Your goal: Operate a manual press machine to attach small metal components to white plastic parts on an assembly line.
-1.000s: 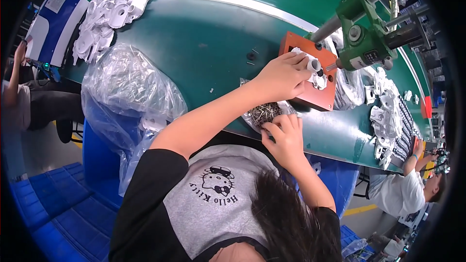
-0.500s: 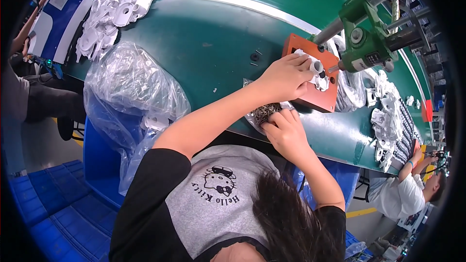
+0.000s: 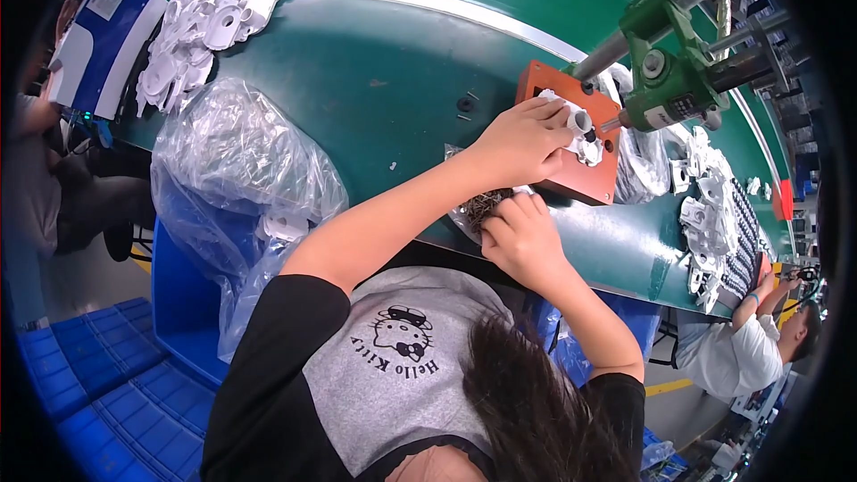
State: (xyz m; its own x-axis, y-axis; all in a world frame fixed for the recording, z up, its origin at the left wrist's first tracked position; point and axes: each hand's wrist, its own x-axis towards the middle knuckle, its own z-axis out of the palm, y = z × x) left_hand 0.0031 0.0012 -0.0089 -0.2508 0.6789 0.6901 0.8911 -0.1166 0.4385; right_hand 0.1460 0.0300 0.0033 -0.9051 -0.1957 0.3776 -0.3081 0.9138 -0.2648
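Near side of orange block (image 3: pixel 580 186): right hand (image 3: pixel 522 236) at metal pins (image 3: pixel 482 206), fingers curled; whether one is pinched, can't tell. On block: white part (image 3: pixel 586 153), left hand's (image 3: pixel 522 141) fingers closed over it. Right of block: green press (image 3: pixel 656 62). Far left of block: heaped white castings (image 3: pixel 214 27).

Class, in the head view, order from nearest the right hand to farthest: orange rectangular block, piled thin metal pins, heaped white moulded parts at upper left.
1. Piled thin metal pins: right beside the right hand.
2. Orange rectangular block: above and rightward.
3. Heaped white moulded parts: far upper left.
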